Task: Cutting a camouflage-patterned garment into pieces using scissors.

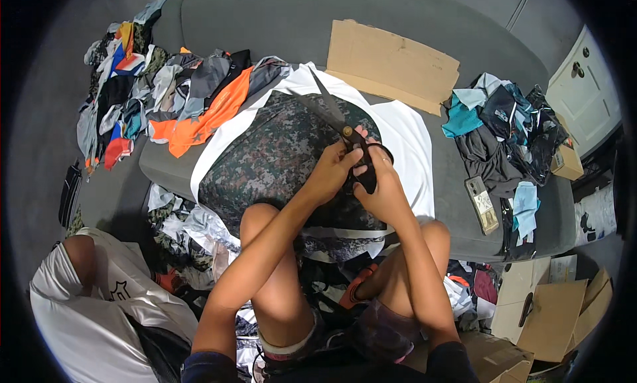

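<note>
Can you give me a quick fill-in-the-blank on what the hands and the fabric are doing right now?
1. Both hands grip a pair of black ____ over the fabric.
2. The camouflage fabric lies on top of a ____ cloth.
3. The flat cardboard sheet lies ____ the white cloth, farther from the person.
4. The right hand and left hand are ____ each other.

Missing words: scissors; white; beyond; touching
</note>
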Demonstrator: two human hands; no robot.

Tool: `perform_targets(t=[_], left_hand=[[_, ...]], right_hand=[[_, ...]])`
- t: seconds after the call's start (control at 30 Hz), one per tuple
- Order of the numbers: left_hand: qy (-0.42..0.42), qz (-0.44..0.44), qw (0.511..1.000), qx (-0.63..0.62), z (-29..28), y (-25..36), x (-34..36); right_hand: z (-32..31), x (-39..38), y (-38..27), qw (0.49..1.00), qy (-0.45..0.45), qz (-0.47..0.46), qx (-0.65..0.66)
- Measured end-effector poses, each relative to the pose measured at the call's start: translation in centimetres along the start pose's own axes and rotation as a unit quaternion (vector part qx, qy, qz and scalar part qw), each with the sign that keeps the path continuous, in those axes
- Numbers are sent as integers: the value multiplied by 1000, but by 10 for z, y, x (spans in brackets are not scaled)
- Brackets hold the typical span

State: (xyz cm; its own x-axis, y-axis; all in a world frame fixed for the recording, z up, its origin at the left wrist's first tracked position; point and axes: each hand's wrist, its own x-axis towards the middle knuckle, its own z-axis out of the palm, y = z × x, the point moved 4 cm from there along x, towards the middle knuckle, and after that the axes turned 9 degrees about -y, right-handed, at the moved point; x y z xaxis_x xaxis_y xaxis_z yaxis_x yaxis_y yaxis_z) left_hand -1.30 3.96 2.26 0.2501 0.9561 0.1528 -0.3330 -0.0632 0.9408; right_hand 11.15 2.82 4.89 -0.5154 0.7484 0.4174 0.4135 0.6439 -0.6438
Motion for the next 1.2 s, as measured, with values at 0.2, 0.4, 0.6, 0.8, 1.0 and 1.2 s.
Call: perform_targets(t=[0.2, 0.4, 0.6, 0.8, 1.0, 1.2], left_hand=[[-21, -18, 999, -21, 2, 3, 0], [-20, -21, 1000, -13, 2, -3, 1], [40, -38, 996, -77, 6, -4, -1], [89, -47, 989, -109, 3, -4, -4], [82, -4, 992, -96, 4, 8, -9], [89, 67, 993, 48, 4, 11, -8]], right_hand=[[-10, 0, 18, 999, 21, -29, -27], [-13, 1, 28, 993, 88, 38, 63], [-8, 1, 25, 994, 102, 49, 3], [-5, 4, 19, 993, 115, 6, 1], [-25, 8, 1, 987, 160, -31, 12], [-17, 8, -18, 983, 150, -40, 97]])
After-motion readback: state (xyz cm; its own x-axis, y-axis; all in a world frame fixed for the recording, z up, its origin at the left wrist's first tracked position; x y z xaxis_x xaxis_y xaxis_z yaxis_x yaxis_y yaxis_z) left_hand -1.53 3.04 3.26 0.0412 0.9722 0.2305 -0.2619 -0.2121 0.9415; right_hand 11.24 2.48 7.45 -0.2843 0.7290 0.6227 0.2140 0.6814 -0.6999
